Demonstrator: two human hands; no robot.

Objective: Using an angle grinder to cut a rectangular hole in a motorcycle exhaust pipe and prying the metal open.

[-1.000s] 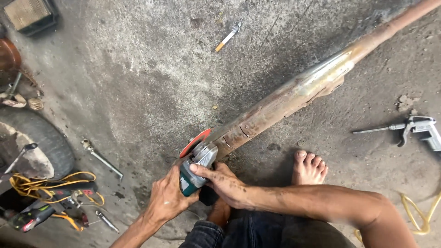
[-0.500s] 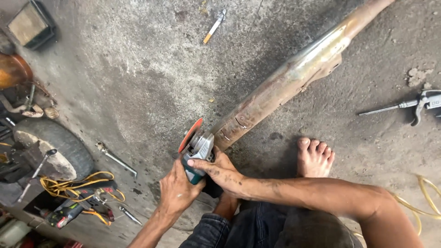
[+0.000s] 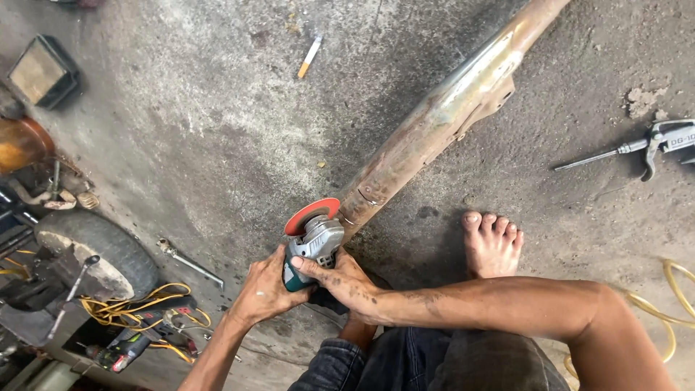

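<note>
Nothing has shifted: both hands, left hand and right hand, keep fingers clamped on the angle grinder, its red disc touching the rusty pipe on the floor.

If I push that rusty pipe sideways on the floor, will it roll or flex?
The pipe looks like stiff metal, so it probably won't flex. Its round body could roll, though the welded bracket on its side would likely stop it. It seems fairly heavy.

Grinder: silver head, teal body, red-orange disc guard. Pipe: rust-brown w/ silver-grey and greenish patches. Floor: grey concrete, dark oil stains. Cable: yellow. Air gun: grey metal. Tyre: black. Hose: yellow. Jeans: dark blue.
</note>
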